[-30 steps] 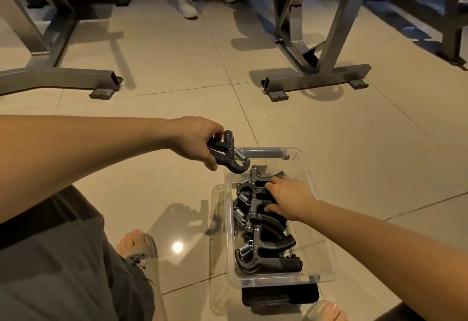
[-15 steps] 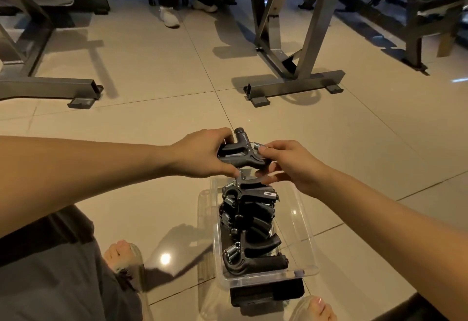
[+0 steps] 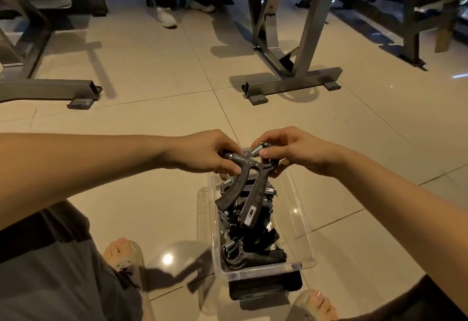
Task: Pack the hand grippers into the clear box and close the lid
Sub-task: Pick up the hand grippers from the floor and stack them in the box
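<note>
A black hand gripper [image 3: 244, 189] with a metal spring hangs over the far end of the clear box [image 3: 302, 222], its two handles pointing down toward me. My left hand [image 3: 205, 153] pinches its top left arm. My right hand [image 3: 293, 151] pinches the spring end and the ring at its top. Several more black hand grippers [image 3: 253, 247] lie stacked inside the box on the tiled floor. The clear lid [image 3: 202, 201] lies under the box, showing along its left side.
A black flat object [image 3: 266, 286] lies against the box's near end. My sandalled feet [image 3: 124, 252] flank the box. Steel equipment frames [image 3: 291, 84] stand on the floor ahead, another at the far left [image 3: 50, 90]. A seated person's shoes [image 3: 166, 16] show at the back.
My right hand left the grippers in the box and joined my left on the held gripper. The gripper was turned so its handles point down over the box.
</note>
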